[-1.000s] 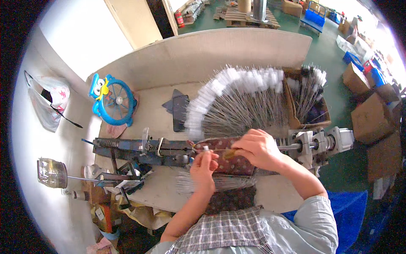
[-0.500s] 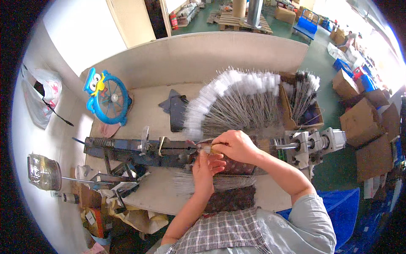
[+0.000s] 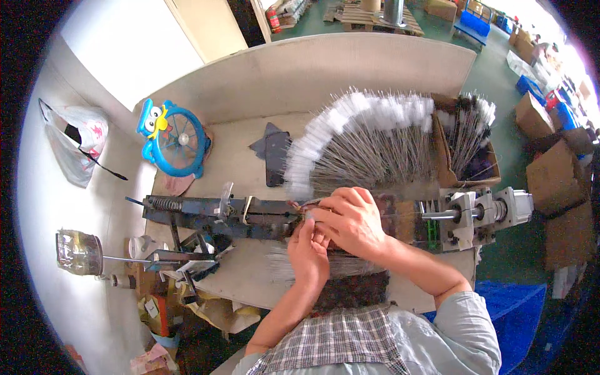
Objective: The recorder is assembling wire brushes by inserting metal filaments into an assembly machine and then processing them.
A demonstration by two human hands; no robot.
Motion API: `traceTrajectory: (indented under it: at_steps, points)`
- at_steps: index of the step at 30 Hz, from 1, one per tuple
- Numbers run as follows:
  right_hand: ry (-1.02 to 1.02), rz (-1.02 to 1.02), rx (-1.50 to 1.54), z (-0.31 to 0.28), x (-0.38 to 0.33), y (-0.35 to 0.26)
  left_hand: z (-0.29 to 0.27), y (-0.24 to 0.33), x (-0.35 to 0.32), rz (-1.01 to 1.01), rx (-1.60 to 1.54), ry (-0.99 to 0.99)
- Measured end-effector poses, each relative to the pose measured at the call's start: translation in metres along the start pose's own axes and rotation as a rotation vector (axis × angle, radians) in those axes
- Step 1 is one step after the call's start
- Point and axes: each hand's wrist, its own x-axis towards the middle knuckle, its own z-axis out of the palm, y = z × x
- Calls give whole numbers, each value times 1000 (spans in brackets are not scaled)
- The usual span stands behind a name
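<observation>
Both hands meet over a bench machine's dark metal rail [image 3: 262, 228]. My left hand [image 3: 307, 253] is closed, thumb and fingertips pinched together near the rail's right end. From the right, my right hand [image 3: 353, 219] reaches across with its fingers bent and closed against the left fingertips. Whatever lies between them is small and mostly hidden by the fingers. Beyond the hands, a large fan of wire-stemmed brushes with white bristle tips [image 3: 369, 115] lies on the table. Thin loose wires [image 3: 281, 262] lie beside my left hand, on the near side of the rail.
A motor with a shaft [image 3: 515, 207] stands at the machine's right end. Behind it, a cardboard box [image 3: 445, 150] holds dark and white brushes. A blue cartoon-figure fan [image 3: 178, 169] and a dark phone [image 3: 277, 159] sit farther back on the table [image 3: 234, 131].
My hands have drawn closer together, and the right hand has turned so its back faces up more, covering the left fingertips. The whole view has shifted slightly.
</observation>
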Motion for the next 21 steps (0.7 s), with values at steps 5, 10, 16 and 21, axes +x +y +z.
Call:
traceTrajectory:
  at_steps: [5, 10, 16, 21]
  points:
    - [-32, -55, 28, -3, -5, 5, 2, 0, -2, 89, 5, 33]
    - [-70, -57, 39, -15, -8, 12, 8, -2, -2, 60, 10, 32]
    - [-123, -22, 32, -4, 1, -5, -6, 0, 2, 31, -58, -13]
    - [-123, -39, 38, -2, 4, -5, -2, 6, -2, -56, -150, -41]
